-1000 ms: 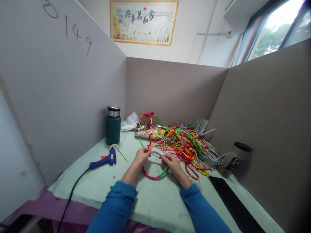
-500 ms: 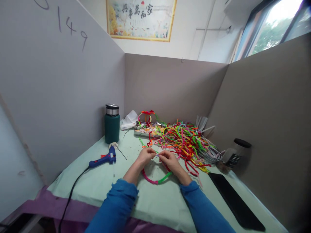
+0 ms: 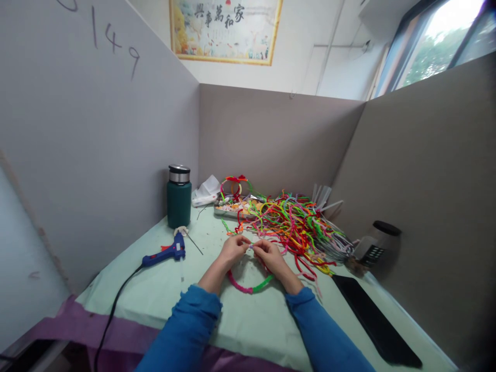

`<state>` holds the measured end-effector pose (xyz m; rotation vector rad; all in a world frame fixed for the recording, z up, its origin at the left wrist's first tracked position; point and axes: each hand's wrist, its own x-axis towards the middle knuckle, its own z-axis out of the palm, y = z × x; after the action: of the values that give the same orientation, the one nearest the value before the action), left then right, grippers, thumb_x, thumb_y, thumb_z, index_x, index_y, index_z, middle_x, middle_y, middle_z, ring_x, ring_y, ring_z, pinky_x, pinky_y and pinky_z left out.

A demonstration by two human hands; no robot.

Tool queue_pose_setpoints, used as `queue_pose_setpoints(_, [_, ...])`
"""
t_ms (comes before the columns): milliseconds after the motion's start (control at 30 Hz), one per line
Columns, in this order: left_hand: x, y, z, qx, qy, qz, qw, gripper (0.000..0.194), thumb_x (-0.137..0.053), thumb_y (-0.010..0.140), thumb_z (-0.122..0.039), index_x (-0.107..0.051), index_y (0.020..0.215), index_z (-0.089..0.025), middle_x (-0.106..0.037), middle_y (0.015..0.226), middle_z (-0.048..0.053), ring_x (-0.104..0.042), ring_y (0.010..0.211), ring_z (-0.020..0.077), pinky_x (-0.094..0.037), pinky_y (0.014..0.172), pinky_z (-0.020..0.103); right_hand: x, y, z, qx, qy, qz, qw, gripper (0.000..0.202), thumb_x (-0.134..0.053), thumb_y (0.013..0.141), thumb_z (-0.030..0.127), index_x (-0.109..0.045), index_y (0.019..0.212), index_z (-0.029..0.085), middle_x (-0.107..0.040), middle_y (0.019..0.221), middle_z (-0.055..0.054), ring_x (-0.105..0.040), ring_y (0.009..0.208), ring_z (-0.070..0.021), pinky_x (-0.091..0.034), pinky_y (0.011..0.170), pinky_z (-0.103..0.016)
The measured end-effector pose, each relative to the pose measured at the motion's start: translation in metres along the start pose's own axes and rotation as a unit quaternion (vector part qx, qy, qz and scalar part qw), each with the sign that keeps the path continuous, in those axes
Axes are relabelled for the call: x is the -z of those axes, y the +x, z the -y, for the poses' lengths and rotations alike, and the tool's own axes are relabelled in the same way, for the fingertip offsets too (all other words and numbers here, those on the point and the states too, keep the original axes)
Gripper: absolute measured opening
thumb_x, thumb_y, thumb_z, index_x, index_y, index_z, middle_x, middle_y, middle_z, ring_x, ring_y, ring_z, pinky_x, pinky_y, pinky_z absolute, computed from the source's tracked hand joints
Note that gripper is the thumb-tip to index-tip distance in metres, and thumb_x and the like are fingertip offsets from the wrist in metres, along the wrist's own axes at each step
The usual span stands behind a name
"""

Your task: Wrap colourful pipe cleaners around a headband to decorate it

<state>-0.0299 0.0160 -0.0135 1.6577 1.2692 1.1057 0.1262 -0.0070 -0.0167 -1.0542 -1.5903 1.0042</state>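
Observation:
A ring of twisted pipe cleaners, pink and green along its near side, hangs or rests between my hands over the table. My left hand pinches its far side with thumb and forefinger. Close against it, my right hand pinches the same stretch, where a small pale purple bit shows between the fingertips. The fingers hide most of the ring's far part. Just beyond my hands lies a large tangle of colourful pipe cleaners.
To the left are a blue glue gun with a black cord and a green bottle. A metal tray of small pieces stands at the back. On the right are a clear jar and a flat black object. Partitions enclose three sides.
Almost nothing differs. Both hands keep their pinch on the pipe cleaner ring, and the view has shifted very slightly.

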Motion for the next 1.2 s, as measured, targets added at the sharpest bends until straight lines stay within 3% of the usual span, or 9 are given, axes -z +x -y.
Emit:
queue_pose_setpoints(100, [0.003, -0.001, -0.002, -0.014, 0.013, 0.003, 1.000, 0.019, -0.058, 0.069, -0.019, -0.066, 0.085, -0.014, -0.059, 0.062, -0.001, -0.051, 0.057, 0.0104, -0.038, 0.055, 0.020, 0.001, 0.001, -0.001, -0.004, 0.004, 0.001, 1.000, 0.020, -0.059, 0.076, 0.037, -0.056, 0.073, 0.017, -0.051, 0.052, 0.005, -0.040, 0.041, -0.0082, -0.029, 0.039, -0.020])
queue_pose_setpoints(467, [0.003, -0.010, -0.015, -0.040, 0.140, 0.001, 0.989, 0.016, -0.058, 0.071, -0.019, -0.071, 0.078, -0.014, -0.069, 0.077, 0.004, -0.060, 0.072, 0.0148, -0.043, 0.069, 0.023, 0.001, -0.001, -0.002, -0.001, -0.009, -0.005, 1.000, 0.021, -0.061, 0.072, 0.037, -0.055, 0.068, 0.017, -0.050, 0.049, 0.005, -0.041, 0.042, -0.0084, -0.030, 0.040, -0.021])
queue_pose_setpoints(733, [0.006, -0.012, -0.018, -0.039, 0.114, 0.030, 0.992, 0.020, -0.056, 0.072, -0.022, -0.072, 0.081, -0.015, -0.070, 0.080, 0.006, -0.061, 0.077, 0.0175, -0.042, 0.069, 0.024, 0.001, -0.001, -0.001, -0.001, -0.007, -0.006, 1.000, 0.024, -0.062, 0.072, 0.040, -0.055, 0.067, 0.017, -0.051, 0.051, 0.004, -0.040, 0.042, -0.0081, -0.030, 0.040, -0.020])
queue_pose_setpoints(900, [0.005, -0.011, -0.015, -0.036, 0.135, 0.042, 0.989, 0.019, -0.055, 0.073, -0.023, -0.071, 0.076, -0.014, -0.068, 0.072, 0.005, -0.057, 0.068, 0.0160, -0.037, 0.061, 0.023, 0.001, -0.001, -0.004, -0.001, -0.003, 0.002, 1.000, 0.026, -0.064, 0.071, 0.041, -0.055, 0.068, 0.018, -0.052, 0.050, 0.005, -0.041, 0.041, -0.0080, -0.030, 0.039, -0.020])
queue_pose_setpoints(1067, [0.009, -0.006, -0.014, -0.023, 0.138, 0.009, 0.990, 0.020, -0.054, 0.073, -0.024, -0.070, 0.073, -0.013, -0.065, 0.067, 0.004, -0.055, 0.066, 0.0153, -0.036, 0.060, 0.023, 0.004, -0.002, 0.001, -0.033, 0.007, 0.031, 0.999, 0.031, -0.057, 0.077, 0.047, -0.058, 0.074, 0.016, -0.059, 0.058, 0.002, -0.044, 0.039, -0.0075, -0.031, 0.039, -0.020])
queue_pose_setpoints(1200, [0.011, -0.003, -0.011, -0.025, 0.114, 0.020, 0.993, 0.015, -0.057, 0.070, -0.023, -0.069, 0.068, -0.013, -0.063, 0.064, 0.003, -0.055, 0.067, 0.0151, -0.038, 0.062, 0.023, 0.004, -0.002, 0.002, 0.006, -0.043, 0.032, 0.999, 0.033, -0.057, 0.078, 0.047, -0.058, 0.066, 0.016, -0.054, 0.051, 0.003, -0.042, 0.041, -0.0077, -0.030, 0.040, -0.019])
